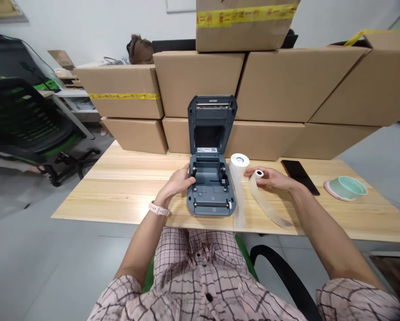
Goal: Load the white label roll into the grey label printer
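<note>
A dark grey label printer (210, 196) stands on the wooden table with its lid (209, 129) raised and its inside bare of any roll. My left hand (179, 180) grips the printer's left side, thumb over the edge. A larger white label roll (239, 161) stands upright just right of the printer, its loose strip trailing toward the table's front edge. My right hand (274, 178) is closed around a smaller paper roll (259, 174), fingers behind it. From that roll a thin, see-through strip (269, 209) curls down to the right.
Stacked cardboard boxes (200, 80) form a wall along the table's back. A black phone (299, 176) and a mint-green bowl (348, 187) on a pink base lie to the right. An office chair (29, 120) stands left of the table (120, 196). A person's head (141, 49) shows behind the boxes.
</note>
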